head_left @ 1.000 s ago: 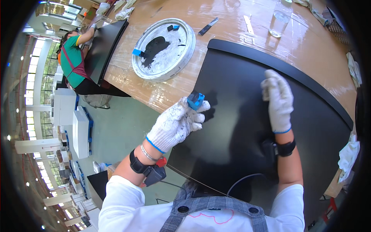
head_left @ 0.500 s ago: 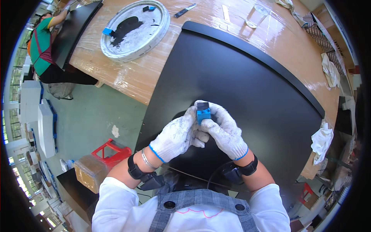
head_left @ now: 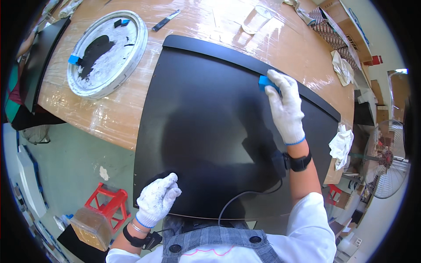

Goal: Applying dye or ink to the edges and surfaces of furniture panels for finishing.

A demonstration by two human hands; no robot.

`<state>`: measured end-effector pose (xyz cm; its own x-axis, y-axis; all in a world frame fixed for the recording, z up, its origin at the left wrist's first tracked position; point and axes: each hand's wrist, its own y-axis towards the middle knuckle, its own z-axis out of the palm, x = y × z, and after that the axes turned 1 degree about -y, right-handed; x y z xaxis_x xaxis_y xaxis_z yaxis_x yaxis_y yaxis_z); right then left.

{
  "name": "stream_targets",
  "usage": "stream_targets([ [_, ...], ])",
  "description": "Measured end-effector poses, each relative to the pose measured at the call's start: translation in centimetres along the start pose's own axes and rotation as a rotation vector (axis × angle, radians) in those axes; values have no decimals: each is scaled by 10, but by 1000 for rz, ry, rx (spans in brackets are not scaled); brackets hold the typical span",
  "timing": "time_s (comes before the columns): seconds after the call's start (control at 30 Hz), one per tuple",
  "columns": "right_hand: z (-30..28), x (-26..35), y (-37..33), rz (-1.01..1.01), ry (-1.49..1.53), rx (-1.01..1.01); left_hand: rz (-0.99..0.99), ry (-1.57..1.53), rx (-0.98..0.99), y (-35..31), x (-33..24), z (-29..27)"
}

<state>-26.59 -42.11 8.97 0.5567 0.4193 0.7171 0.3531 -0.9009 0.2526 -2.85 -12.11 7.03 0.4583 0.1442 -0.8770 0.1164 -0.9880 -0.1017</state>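
A large black panel (head_left: 197, 118) with a raised strip along its far side lies before me. My right hand (head_left: 286, 101), in a white knit glove, grips a small blue block (head_left: 265, 82) between thumb and fingers. That block is at the inner side of the raised far strip, right of the middle; its underside is hidden. My left hand (head_left: 158, 198), in a smudged white glove, is at the panel's near left corner. Its fingers are loosely bent, with the thumb a little apart, and nothing shows in them.
On the wrapped table (head_left: 101, 116), a round white lid (head_left: 139, 52) holds black paste and small blue and black pieces. A cutter knife (head_left: 166, 19), a drinking glass (head_left: 256, 19) and white cloths (head_left: 341, 142) lie around the panel. A red stool (head_left: 109, 199) stands left; a fan (head_left: 386, 158) right.
My hands have parted from the panel's middle. The right carried the blue block away to the far strip; the left drew back to the near left corner. The view has shifted right.
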Motion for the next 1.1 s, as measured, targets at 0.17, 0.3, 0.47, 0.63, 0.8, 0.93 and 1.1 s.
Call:
stream_targets([
  [0.17, 24, -14, 29, -399, -466, -164, -367, -389, 68, -5, 22, -11],
  [0.3, 35, -18, 33, -395, -545, -124, -554, -665, 155, 3, 23, -23],
  [0.47, 45, -10, 36, -391, -610, -96, -551, -786, 233, 9, 26, -31],
  [0.63, 70, 8, 44, -387, -667, -55, -576, -812, 336, 21, 21, -40],
  [0.8, 122, 42, 64, -488, -582, -35, -533, -853, 333, 19, 28, -44],
  [0.93, 162, 86, 83, -491, -539, 46, -499, -861, 372, 18, 32, -49],
  [1.1, 198, 112, 100, -566, -471, 85, -521, -908, 444, 21, 34, -54],
])
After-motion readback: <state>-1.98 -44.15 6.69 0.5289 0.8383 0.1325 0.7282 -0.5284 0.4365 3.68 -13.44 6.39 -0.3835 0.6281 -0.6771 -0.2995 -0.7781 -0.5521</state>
